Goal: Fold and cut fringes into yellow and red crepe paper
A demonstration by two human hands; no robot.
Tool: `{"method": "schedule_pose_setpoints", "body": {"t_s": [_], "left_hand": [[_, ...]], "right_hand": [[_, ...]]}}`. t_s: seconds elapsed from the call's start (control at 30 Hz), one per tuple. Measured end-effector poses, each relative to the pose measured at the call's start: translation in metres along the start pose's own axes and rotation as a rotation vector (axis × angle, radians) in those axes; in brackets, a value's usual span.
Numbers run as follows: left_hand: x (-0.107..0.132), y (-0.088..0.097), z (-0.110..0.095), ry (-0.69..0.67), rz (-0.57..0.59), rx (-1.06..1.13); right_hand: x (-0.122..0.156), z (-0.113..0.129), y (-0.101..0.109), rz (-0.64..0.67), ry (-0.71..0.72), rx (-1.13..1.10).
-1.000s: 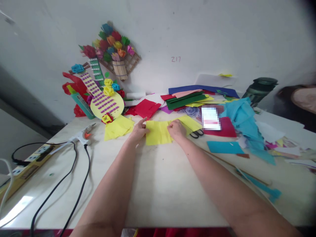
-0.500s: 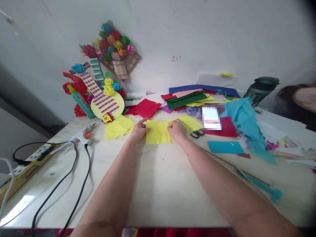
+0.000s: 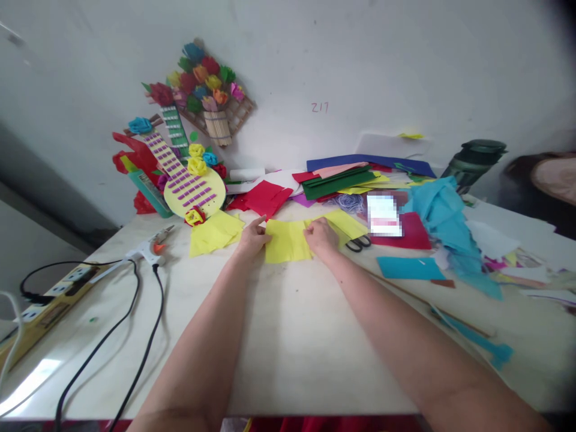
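Observation:
Between my two hands is a piece of yellow crepe paper [image 3: 286, 242], creased down its middle and just above the table. My left hand [image 3: 253, 238] pinches its left edge between thumb and fingers. At the opposite edge, my right hand [image 3: 321, 236] grips the paper with curled fingers. Another yellow sheet [image 3: 345, 225] lies just behind and right of my right hand, over a pair of scissors whose black handles [image 3: 359, 243] stick out. More yellow pieces [image 3: 216, 234] rest to the left of my left hand.
A glue gun [image 3: 150, 249] with a black cord lies left, near a power strip [image 3: 49, 303]. Paper-flower crafts [image 3: 194, 192] and a glue bottle [image 3: 148, 191] stand behind. Stacked coloured paper [image 3: 339, 183], blue crepe [image 3: 443, 216], a thin stick [image 3: 432, 303] and a dark bottle [image 3: 474, 162] occupy the right.
The view has shifted very slightly. Both hands keep their hold on the yellow paper, in nearly the same place.

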State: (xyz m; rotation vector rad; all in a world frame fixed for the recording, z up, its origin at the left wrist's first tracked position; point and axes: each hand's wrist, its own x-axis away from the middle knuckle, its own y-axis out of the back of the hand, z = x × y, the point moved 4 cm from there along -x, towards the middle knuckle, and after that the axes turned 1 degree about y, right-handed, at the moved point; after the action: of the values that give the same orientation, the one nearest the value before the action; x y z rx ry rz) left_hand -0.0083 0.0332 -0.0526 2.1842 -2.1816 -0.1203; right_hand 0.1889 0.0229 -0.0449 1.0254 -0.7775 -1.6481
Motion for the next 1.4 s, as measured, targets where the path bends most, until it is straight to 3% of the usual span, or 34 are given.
{"method": "schedule_pose_setpoints", "body": {"t_s": [0.77, 1.0, 1.17, 1.27, 1.4], "left_hand": [[0.001, -0.002, 0.003, 0.099, -0.113, 0.007], [0.001, 0.001, -0.003, 0.064, -0.183, -0.394], [-0.002, 0.002, -0.003, 0.044, -0.186, -0.487], [-0.002, 0.002, -0.003, 0.038, -0.187, -0.493], [-0.001, 0.002, -0.005, 0.044, -0.183, -0.511]], "right_hand": [[0.0, 0.003, 0.0, 0.01, 0.032, 0.076], [-0.001, 0.006, 0.0, 0.039, 0.033, 0.123], [0.002, 0.008, 0.001, 0.004, 0.039, 0.111], [0.006, 0.012, 0.01, -0.096, 0.113, 0.087], [0.015, 0.027, 0.02, -0.179, 0.4, 0.038]]}}
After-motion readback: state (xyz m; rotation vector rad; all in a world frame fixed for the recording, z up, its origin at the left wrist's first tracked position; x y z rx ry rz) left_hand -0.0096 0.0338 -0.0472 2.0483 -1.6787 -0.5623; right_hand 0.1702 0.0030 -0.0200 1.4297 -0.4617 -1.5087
